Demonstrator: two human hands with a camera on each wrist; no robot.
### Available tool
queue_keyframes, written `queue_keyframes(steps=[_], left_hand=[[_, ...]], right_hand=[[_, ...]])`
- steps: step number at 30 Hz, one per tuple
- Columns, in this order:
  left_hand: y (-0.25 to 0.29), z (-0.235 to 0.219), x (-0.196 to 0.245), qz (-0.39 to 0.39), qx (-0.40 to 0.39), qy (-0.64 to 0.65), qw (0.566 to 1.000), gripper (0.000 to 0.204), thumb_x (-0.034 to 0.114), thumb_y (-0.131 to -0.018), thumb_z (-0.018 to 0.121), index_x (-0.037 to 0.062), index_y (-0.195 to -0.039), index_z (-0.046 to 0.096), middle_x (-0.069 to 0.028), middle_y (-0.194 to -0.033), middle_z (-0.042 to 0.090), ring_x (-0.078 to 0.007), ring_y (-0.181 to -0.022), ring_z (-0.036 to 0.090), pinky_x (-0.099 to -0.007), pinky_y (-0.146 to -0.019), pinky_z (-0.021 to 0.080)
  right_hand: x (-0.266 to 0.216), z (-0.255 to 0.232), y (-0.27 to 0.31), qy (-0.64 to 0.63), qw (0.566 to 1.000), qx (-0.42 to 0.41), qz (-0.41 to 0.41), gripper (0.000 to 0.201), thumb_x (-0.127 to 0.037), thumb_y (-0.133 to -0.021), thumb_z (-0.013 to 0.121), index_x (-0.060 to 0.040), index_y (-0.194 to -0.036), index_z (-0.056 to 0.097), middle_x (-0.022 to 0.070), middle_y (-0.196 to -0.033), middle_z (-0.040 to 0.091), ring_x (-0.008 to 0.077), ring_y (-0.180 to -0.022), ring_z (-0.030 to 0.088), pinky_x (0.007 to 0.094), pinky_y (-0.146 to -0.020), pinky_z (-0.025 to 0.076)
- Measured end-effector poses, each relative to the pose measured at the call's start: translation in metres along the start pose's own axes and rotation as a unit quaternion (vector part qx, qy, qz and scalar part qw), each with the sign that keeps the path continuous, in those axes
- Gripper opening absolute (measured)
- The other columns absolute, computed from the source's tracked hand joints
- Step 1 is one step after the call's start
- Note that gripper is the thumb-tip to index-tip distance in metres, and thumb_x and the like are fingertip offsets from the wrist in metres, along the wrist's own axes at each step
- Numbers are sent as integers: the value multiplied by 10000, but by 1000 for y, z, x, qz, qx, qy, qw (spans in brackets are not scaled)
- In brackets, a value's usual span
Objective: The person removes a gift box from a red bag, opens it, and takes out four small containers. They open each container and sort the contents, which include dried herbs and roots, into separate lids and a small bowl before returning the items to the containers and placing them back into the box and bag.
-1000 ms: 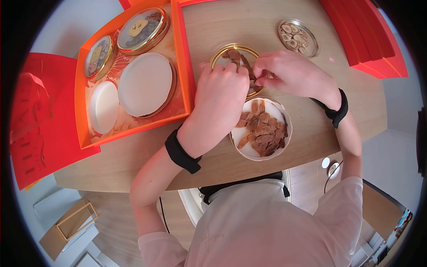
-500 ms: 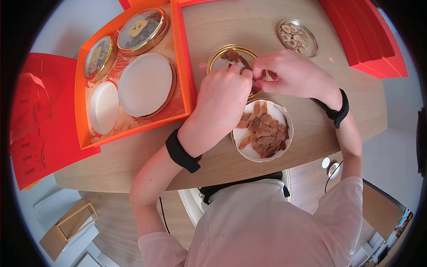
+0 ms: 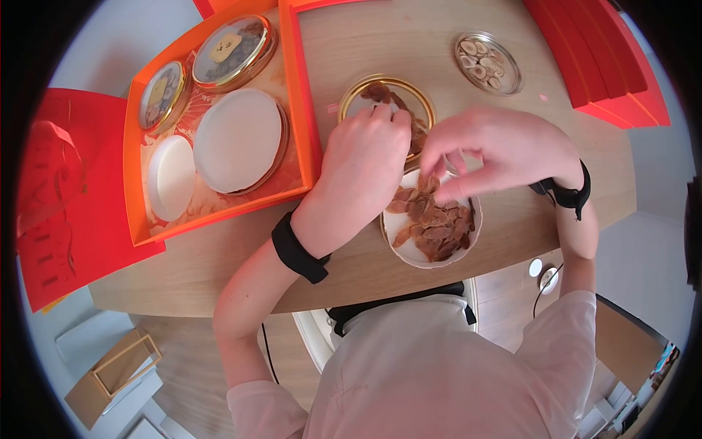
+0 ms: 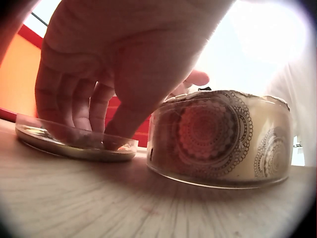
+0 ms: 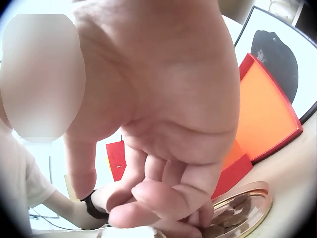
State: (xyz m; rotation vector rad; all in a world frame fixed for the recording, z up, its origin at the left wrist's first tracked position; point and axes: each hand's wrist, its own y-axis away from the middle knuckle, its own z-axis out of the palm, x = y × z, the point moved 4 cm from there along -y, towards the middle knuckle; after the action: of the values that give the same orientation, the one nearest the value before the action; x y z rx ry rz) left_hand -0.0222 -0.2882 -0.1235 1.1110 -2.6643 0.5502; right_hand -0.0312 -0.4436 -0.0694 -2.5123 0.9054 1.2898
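Note:
My left hand [image 3: 365, 150] reaches into a shallow clear dish with a gold rim [image 3: 428, 102] that holds dried brown slices [image 3: 398, 99]. In the left wrist view its thumb and fingers point down inside the dish [image 4: 74, 153]; the tips are hidden behind the wall, so I cannot tell whether they pinch a slice. My right hand [image 3: 504, 146] hovers over the near side of a round white-lined tub [image 3: 398, 245] heaped with brown slices [image 3: 439, 223]. Its thumb stands apart from loosely bent fingers in the right wrist view, with nothing seen between them.
An orange box [image 3: 311, 146] on the left holds gold-rimmed jars [image 3: 234, 47] and white-topped round containers [image 3: 238, 139]. A clear dish of pale slices [image 3: 488, 62] stands at the back right, near a red box [image 3: 599, 58]. A red bag [image 3: 80, 190] lies far left.
My right hand has left the gold-rimmed dish and come nearer, over the tub, its thumb and fingers parting. My left hand has stayed at the dish.

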Motion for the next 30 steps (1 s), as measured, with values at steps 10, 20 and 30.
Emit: queue_keyframes(steps=[10, 20, 30], left_hand=[[3, -29, 19, -18, 42, 2, 999, 83, 81, -903, 665, 26, -902, 603, -127, -854, 621, -342, -813, 646, -450, -674, 534], [16, -33, 35, 2, -61, -47, 997, 201, 213, -922, 704, 19, -949, 657, -97, -918, 640, -286, -860, 651, -422, -721, 548], [16, -33, 30, 11, -112, -29, 993, 201, 12, -788, 689, 11, -980, 628, -111, -917, 633, -306, -911, 657, -433, -728, 557]], right_hand=[[48, -11, -10, 203, 959, 165, 112, 209, -153, -883, 736, -58, -1058, 674, 89, -969, 700, 289, -841, 677, 413, -740, 535], [51, 4, -17, 157, 970, 142, 121, 245, -179, -848, 783, -44, -986, 633, 102, -922, 680, 306, -843, 664, 422, -736, 519], [59, -3, -9, 125, 971, 116, 170, 255, -199, -840, 811, -34, -940, 643, 111, -878, 686, 295, -847, 668, 405, -759, 518]])
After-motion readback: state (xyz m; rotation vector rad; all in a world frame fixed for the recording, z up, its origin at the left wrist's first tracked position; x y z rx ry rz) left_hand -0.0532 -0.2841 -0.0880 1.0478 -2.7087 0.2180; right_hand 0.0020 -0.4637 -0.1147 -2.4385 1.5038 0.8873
